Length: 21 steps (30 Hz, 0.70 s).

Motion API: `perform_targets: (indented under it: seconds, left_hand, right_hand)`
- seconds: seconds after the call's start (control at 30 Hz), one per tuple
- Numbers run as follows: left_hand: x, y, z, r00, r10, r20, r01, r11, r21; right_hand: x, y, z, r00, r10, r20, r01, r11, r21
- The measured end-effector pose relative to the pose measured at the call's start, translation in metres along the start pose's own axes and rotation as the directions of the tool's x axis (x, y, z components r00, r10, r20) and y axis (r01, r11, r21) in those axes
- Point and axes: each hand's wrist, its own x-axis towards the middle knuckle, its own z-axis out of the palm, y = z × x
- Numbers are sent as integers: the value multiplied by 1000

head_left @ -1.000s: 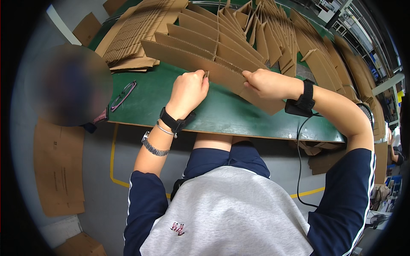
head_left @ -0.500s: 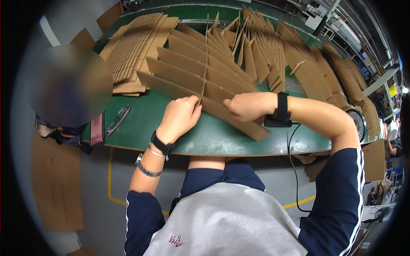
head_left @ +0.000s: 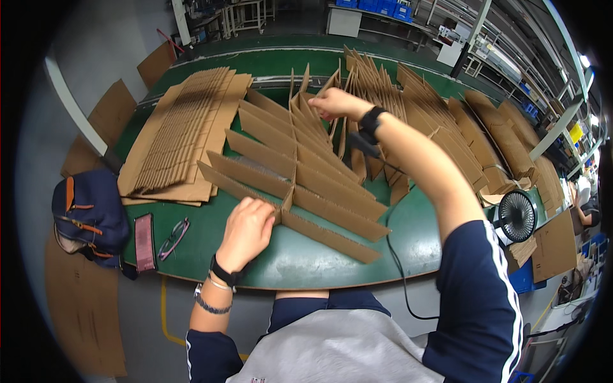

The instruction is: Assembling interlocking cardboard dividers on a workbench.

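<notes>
Carefully, left hand (head_left: 246,230) presses the cardboard divider strips (head_left: 300,191) flat; right hand (head_left: 338,102), closed, pinches an upright strip (head_left: 332,86) ahead; pull it straight.

The left hand (head_left: 246,231) covers the near end of the cardboard divider grid (head_left: 300,182), so its fingers' hold there cannot be seen. Beyond the grid, the right hand (head_left: 338,102) reaches into upright cardboard strips (head_left: 370,83), its fingertips hidden among them. Right of the grid, the small black fan (head_left: 516,216) is partly covered by cardboard, and the surface (head_left: 287,255) passes under the person's torso.
</notes>
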Motion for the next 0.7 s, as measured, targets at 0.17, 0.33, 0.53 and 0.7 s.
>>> perform_targets:
  seconds: [0.17, 0.33, 0.53, 0.7]
  left_hand:
    - [5, -6, -7, 998, -30, 58, 33, 998, -54]
    - [28, -36, -8, 994, -82, -70, 87, 993, 75]
    - [126, -68, 27, 988, -107, -110, 115, 991, 73]
    - [177, -86, 66, 965, -261, -3, 256, 951, -175]
  right_hand:
    - [43, 19, 43, 992, -117, -42, 86, 887, -454]
    - [17, -3, 20, 984, 127, 124, -64, 904, -422]
    - [-15, 37, -27, 990, 138, -14, -131, 899, -418]
    - [-23, 59, -26, 996, -39, -84, -2, 898, -440]
